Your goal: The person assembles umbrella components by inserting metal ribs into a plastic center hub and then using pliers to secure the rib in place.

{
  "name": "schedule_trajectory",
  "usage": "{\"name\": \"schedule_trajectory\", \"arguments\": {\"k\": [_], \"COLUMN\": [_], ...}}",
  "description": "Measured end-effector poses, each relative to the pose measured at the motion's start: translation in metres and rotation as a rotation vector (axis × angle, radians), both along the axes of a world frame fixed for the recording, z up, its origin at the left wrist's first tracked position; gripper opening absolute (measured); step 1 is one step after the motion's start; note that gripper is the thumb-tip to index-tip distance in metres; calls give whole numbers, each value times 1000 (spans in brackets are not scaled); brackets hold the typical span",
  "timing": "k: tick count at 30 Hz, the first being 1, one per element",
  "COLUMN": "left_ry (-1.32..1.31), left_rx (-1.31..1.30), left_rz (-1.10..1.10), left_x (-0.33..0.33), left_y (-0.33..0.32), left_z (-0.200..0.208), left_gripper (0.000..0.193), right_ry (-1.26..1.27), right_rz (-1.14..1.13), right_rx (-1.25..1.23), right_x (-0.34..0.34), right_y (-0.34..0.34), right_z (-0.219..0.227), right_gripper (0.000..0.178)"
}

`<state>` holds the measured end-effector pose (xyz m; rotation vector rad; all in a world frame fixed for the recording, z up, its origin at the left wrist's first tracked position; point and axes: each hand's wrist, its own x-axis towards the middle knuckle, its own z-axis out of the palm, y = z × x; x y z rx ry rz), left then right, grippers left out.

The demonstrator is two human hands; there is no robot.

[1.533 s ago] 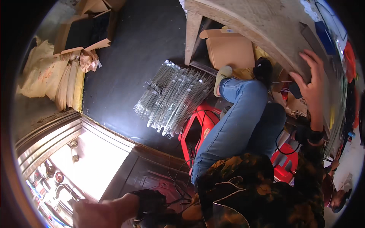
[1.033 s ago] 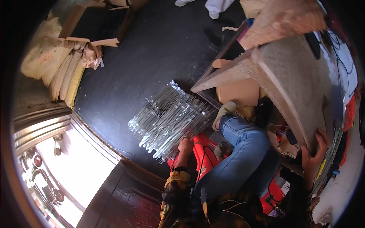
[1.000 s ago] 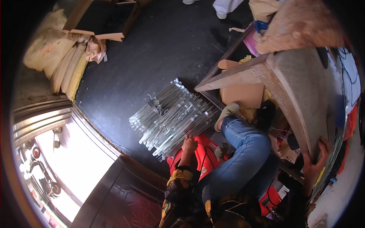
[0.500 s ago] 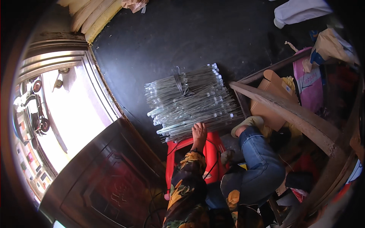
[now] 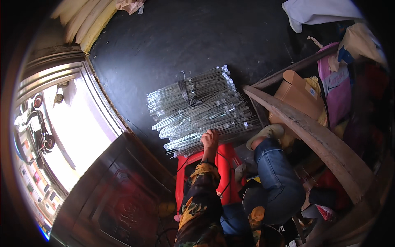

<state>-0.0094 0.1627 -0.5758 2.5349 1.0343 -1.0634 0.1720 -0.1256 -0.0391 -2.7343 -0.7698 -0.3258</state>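
Note:
A wide stack of thin silvery rods with clear tips (image 5: 205,103) lies in layered bundles on the dark floor, a dark band tied round the far bundle. My left hand (image 5: 210,140), in a dark patterned sleeve, rests at the near edge of the stack with its fingers curled. Whatever those fingers hold is hidden. Just beneath that wrist is a red plastic stool (image 5: 224,166). My right sleeve (image 5: 256,214) is bent low beside my jeans. A greyish shape (image 5: 240,171) by the stool may be my right hand, but its fingers cannot be made out.
A dark carved wooden door (image 5: 119,197) stands at the left beside a bright doorway (image 5: 78,119). On the right, a curved wooden beam (image 5: 304,127) runs past a cardboard box (image 5: 298,96) and a pink bag (image 5: 334,78). White cloth (image 5: 321,12) lies far right. A dark cord hangs over the stool.
The whole view has shifted slightly, so the stack and stool sit a little further left. My left hand stays at the near edge of the rods, its fingers more curled in.

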Motion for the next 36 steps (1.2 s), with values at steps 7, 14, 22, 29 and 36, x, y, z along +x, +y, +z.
{"name": "schedule_trajectory", "arguments": {"k": [7,14,22,29,36], "left_ry": [-185,-114,-149,6,54], "left_rx": [-47,-68,-234,-323,-557], "left_rz": [-13,76,14,83,-31], "left_x": [-8,-5,-9,-5,48], "left_y": [1,12,34,50,61], "left_z": [-1,24,38,65,130], "left_gripper": [20,15,28,22,31], "right_ry": [-19,88,-41,-94,-78], "right_rz": [16,-452,-187,-50,-90], "right_rx": [8,212,38,-82,-376], "right_x": [9,-14,22,-6,-6], "right_y": [4,-173,-90,-34,9], "right_z": [-5,15,-1,21,1], "right_gripper": [54,48,58,52,49]}}
